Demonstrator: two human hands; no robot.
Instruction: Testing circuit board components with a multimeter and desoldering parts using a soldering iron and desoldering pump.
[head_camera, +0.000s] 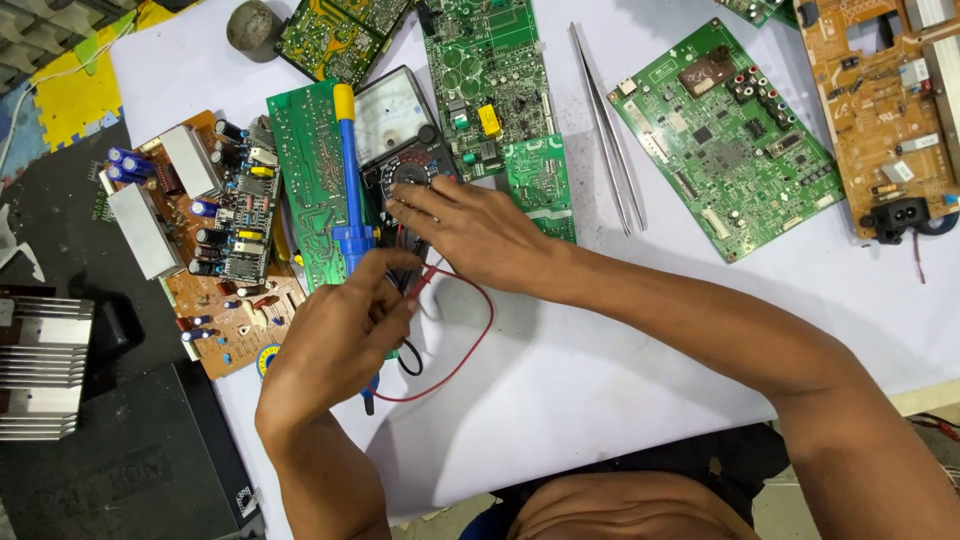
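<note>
An analog multimeter (398, 125) with a white dial face and a black selector knob lies on a white sheet (600, 340). My right hand (470, 230) rests on its lower part, fingertips at the knob. My left hand (340, 330) pinches the red and black test leads (470, 340) just below the meter. A blue desoldering pump (350, 180) with a yellow top lies across a green circuit board (305, 170) beside the meter.
Several circuit boards surround the meter: a brown one with capacitors and heat sinks (210, 230) at left, green ones (725, 140) at top and right, an orange one (880, 100) far right. Metal tweezers (608, 130) lie right of the meter. A finned heat sink (40, 365) sits far left.
</note>
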